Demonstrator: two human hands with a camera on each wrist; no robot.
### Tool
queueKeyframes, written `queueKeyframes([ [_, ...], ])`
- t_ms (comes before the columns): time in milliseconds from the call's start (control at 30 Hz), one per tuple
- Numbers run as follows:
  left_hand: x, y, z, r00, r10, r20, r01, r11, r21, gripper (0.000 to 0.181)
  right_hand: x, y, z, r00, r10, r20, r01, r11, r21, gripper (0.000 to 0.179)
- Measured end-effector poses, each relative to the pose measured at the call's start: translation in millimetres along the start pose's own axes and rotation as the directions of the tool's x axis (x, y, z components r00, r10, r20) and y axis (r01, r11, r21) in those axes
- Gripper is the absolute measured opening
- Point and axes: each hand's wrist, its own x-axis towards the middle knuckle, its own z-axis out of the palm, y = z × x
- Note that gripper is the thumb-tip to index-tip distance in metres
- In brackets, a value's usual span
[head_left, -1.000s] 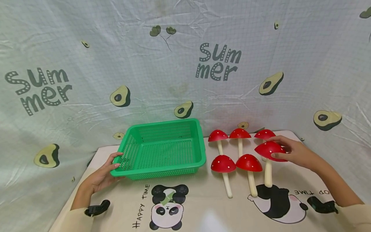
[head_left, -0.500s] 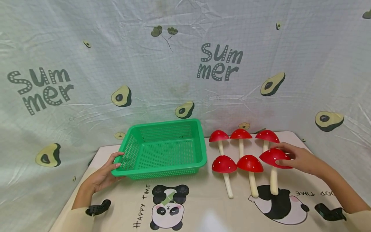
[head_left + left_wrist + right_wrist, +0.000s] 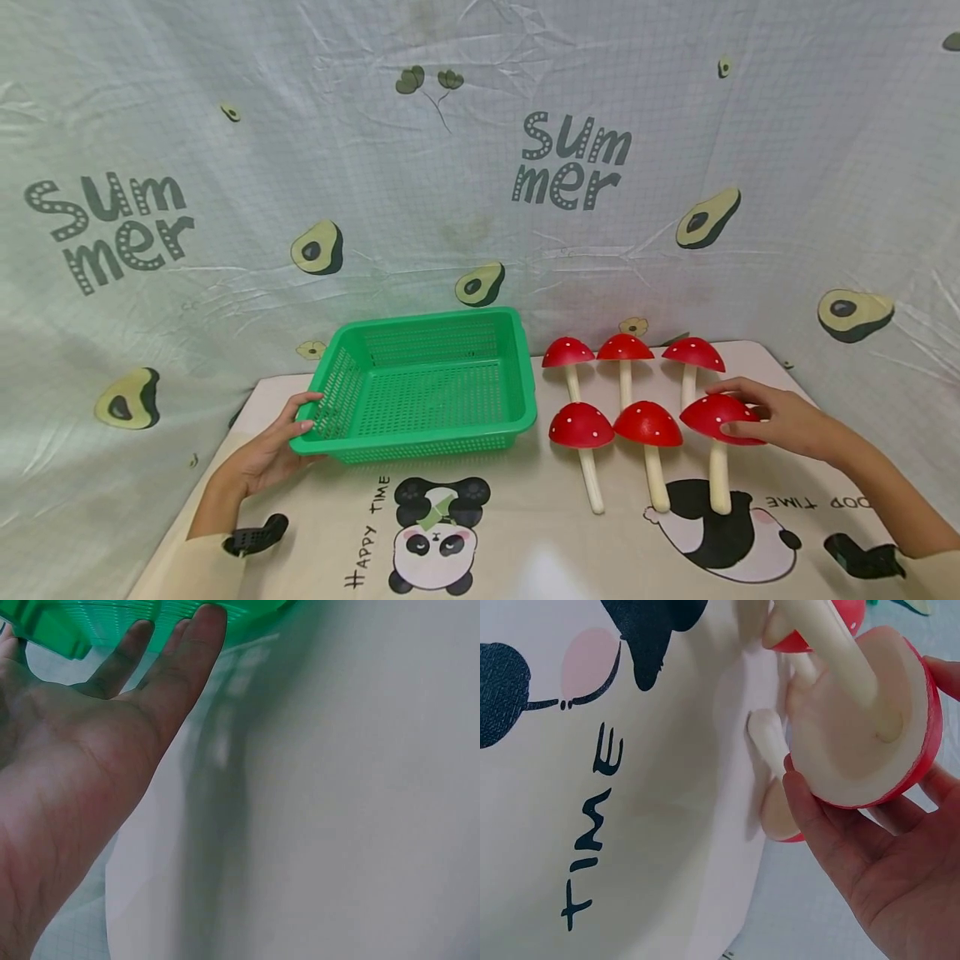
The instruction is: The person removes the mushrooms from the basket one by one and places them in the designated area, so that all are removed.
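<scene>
At its left side, a green plastic basket (image 3: pixel 420 442) is held by my left hand (image 3: pixel 262 454), with some fingers over the rim and others below it. In the left wrist view those lower fingers (image 3: pixel 180 667) reach to the underside. My right hand (image 3: pixel 787 421) grips the red, white-dotted cap of a toy mushroom (image 3: pixel 718 417), its pale stem pointing toward me. The right wrist view shows the cap's hollow white underside, with fingers around the cap's edge. Beside it lie a front mushroom (image 3: pixel 648 425) and another front mushroom (image 3: pixel 582 427).
Behind them is a back row: a left mushroom (image 3: pixel 567 353), a middle mushroom (image 3: pixel 626 347) and a right mushroom (image 3: pixel 693 354). A cream tablecloth (image 3: pixel 555 542) with panda prints covers the table. A pale curtain (image 3: pixel 420 208) with avocado prints hangs behind and at both sides.
My right hand has moved toward me and slightly right with the mushroom, away from the back right mushroom. The left hand and the basket have stayed in place.
</scene>
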Motion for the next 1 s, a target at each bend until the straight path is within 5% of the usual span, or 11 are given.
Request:
queueKeyframes([
  [1000, 0.7, 1.6, 3.5, 0.999, -0.011, -0.03, 0.012, 1.0, 0.028, 0.037, 12.8, 29, 13, 0.997, 0.054, 0.056, -0.053, 0.998, -0.018, 0.066],
])
